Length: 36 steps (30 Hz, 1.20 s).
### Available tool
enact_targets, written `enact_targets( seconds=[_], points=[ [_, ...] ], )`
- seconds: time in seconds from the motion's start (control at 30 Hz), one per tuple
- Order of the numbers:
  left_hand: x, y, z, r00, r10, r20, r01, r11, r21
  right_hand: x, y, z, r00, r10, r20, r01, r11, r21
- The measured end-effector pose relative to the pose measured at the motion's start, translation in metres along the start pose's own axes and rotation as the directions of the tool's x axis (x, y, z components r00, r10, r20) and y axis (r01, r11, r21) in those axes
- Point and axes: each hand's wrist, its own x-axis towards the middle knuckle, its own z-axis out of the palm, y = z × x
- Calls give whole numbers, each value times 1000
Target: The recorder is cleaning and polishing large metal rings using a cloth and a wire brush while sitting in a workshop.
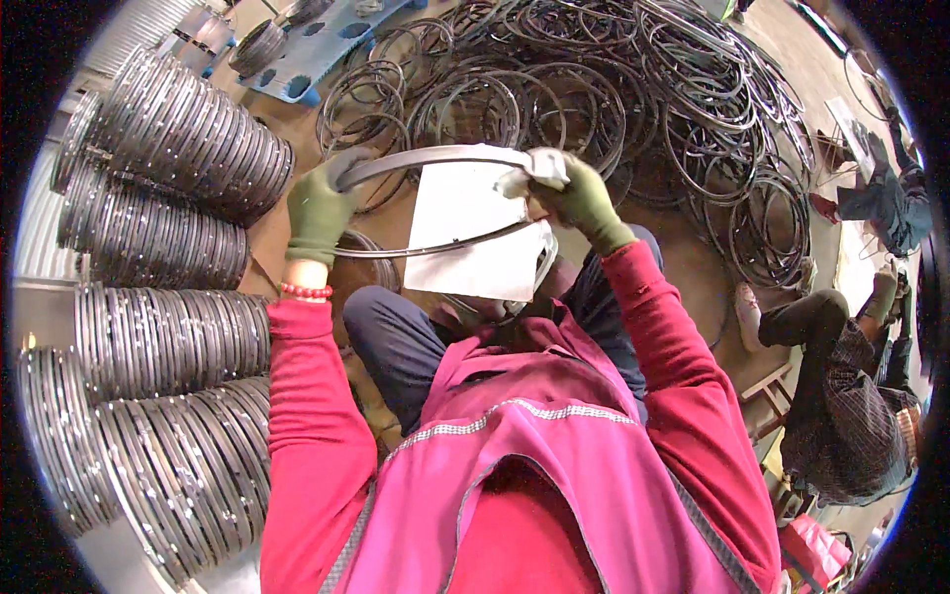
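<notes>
Left hand [325,206]: green-gloved, wrapped round the left side of the metal hoop [426,158].
Right hand [582,198]: gripping the hoop's other side, with what looks like a pale rag [547,168] bunched in there; can't tell how tight.
Hoop spot: up in the air between both hands, over the white sheet [470,267].
Slip risk: rag might slide on smooth metal, so that side could drop.
Snag risk: loose hoops [712,109] lie tangled beyond, so a wide swing forward could catch one.
</notes>
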Motion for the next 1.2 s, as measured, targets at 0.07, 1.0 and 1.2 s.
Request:
enact_targets(
  seconds=[0.07,1.0,1.2],
  points=[
    [-5,-7,-1,998,-63,13,64,996,-70,-20,24,19,954,291,78,-292,831,474],
    [18,79,30,982,159,98,-176,964,199,39,-144,12,943,-332,9,250,692,-677],
    [-9,-10,13,1000,-4,10,6,966,-257,32,-95,-13,999,-24,35,32,967,-253]
  ],
)
